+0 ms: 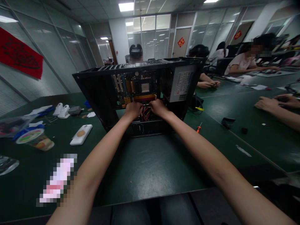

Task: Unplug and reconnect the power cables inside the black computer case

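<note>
An open black computer case (93, 90) lies on its side on the dark green table (150, 168), its motherboard (131, 86) and grey power supply (180, 82) facing me. Both my arms reach into it. My left hand (133, 109) is closed in a fist at the lower edge of the motherboard. Close beside it my right hand (158, 107) is also closed, just above a bundle of red and black cables (146, 114). What the fingers grip is hidden.
A white phone (81, 134) and a food cup (35, 139) lie at the left, with white adapters (61, 110) behind them. A small orange screwdriver (198, 127) lies right of the case. Other people sit at the far and right sides; someone's hands (276, 103) rest at the right.
</note>
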`<state>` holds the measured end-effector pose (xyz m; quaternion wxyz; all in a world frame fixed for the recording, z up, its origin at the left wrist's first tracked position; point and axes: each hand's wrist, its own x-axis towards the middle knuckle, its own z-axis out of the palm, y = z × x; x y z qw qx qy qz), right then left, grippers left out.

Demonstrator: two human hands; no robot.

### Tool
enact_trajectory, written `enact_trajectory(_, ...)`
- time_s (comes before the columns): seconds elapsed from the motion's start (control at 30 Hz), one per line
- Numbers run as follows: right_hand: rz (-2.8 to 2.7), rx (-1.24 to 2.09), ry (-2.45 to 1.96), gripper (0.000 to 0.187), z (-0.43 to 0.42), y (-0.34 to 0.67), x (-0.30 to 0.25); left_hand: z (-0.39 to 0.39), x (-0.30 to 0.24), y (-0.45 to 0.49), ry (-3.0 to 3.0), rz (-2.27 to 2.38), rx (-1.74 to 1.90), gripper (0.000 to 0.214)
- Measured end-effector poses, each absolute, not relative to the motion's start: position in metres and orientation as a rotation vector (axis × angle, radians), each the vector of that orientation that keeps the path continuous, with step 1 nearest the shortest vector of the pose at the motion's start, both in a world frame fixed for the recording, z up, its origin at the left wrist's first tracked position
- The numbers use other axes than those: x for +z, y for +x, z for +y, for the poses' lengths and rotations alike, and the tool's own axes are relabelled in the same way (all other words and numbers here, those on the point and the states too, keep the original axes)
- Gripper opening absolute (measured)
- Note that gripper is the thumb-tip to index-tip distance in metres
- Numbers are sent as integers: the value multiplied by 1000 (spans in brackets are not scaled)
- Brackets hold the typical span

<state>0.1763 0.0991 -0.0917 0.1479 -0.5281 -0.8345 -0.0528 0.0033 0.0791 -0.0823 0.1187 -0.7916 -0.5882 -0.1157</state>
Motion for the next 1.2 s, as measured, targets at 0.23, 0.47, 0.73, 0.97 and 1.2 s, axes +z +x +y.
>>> enact_trajectory(0.23, -2382, -171, -1536, 34, 101, 174, -94, 76, -78, 6, -2300, -1775, -305, 37)
enact_trajectory(0.47, -2396, -142, -1530, 33, 95, 174, -87, 69, -72, 4, -2303, -1816, -408, 35)
enact_trajectory(0.73, -2511, -424, -1355, 53, 18, 241, -103, -44, -120, -3, -2244, -1788, -813, 43)
enact_trajectory(0.97, -2463, -692, -1264, 46, -16, 283, -136, -84, -147, 27, -2025, -1893, -780, 59)
enact_trajectory(1.2, -2323, -683, -1387, 45, -29, 247, -123, -66, -138, 39, -1988, -2062, -817, 70)
